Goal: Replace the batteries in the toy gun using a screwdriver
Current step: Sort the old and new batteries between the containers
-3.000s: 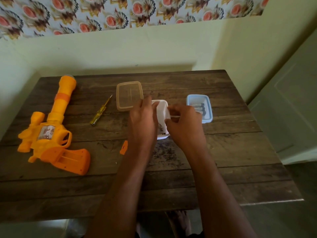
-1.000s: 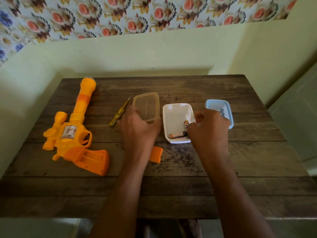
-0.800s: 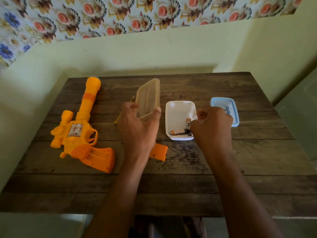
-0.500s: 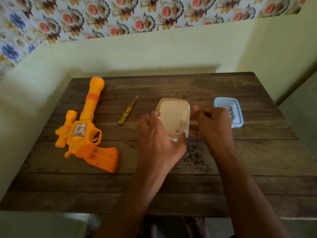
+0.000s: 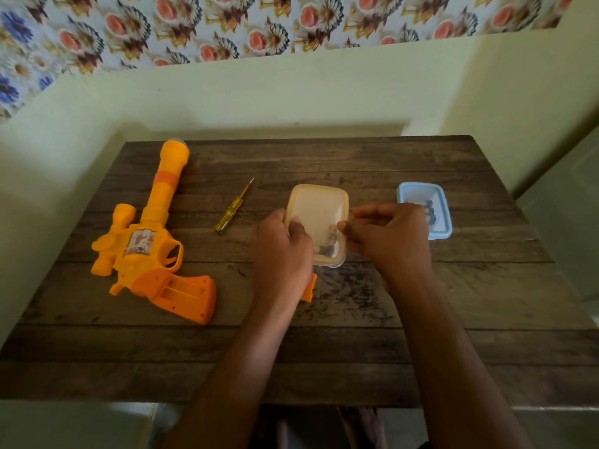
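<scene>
The orange toy gun (image 5: pixel 152 241) lies on the left of the wooden table (image 5: pixel 324 351), its grip compartment uncovered. A yellow-handled screwdriver (image 5: pixel 233 207) rests to its right. In the middle stands a white box with a translucent lid (image 5: pixel 319 212) on top; batteries show dimly through the lid. My left hand (image 5: pixel 280 254) presses the lid's left edge, and my right hand (image 5: pixel 389 236) holds the right edge. The orange battery cover (image 5: pixel 309 288) peeks out beside my left wrist.
A blue box (image 5: pixel 424 199) holding dark batteries sits to the right of my right hand. Pale walls enclose the table at the back and left. The table's front edge is near my forearms.
My left hand picked up the translucent lid from the table, carried it right and set it on the white box. My right hand stayed at the box's right side.
</scene>
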`<state>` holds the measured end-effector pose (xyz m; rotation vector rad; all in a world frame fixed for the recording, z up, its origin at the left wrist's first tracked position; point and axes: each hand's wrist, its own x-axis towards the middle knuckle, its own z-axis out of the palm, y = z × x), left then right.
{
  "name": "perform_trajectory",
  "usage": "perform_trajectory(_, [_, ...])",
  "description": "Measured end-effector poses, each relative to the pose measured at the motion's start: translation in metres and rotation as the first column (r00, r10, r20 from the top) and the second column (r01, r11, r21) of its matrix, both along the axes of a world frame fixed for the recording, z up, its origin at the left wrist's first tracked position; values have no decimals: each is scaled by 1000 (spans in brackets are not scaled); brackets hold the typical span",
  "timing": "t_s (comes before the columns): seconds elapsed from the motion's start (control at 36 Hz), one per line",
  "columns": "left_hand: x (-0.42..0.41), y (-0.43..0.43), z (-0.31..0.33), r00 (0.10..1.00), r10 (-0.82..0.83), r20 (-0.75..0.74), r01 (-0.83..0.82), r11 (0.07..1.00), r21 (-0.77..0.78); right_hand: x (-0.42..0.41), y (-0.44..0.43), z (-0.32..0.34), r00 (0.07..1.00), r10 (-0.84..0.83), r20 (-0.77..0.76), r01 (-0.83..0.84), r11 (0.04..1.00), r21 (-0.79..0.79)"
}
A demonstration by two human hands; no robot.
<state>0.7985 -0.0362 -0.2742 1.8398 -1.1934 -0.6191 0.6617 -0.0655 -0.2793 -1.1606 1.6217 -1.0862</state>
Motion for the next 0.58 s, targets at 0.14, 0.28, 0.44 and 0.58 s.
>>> perform_trajectory(0.14, [-1, -10, 4, 986, 96, -137, -101, 994, -35, 6, 2, 6, 997, -57, 42, 63, 987, -145])
perform_trajectory(0.28, [8, -9, 11, 972, 101, -213, -116, 991, -60, 9, 5, 8, 997, -6, 73, 24, 969, -247])
perform_trajectory(0.44, [6, -2, 19, 955, 69, -288, -91, 994, -62, 13, 8, 10, 998, 48, 35, -34, 947, -319])
perform_trajectory(0.58, [6, 2, 12, 983, 17, -181, -39, 992, -119, 19, 7, 7, 992, 96, -79, -117, 940, -320])
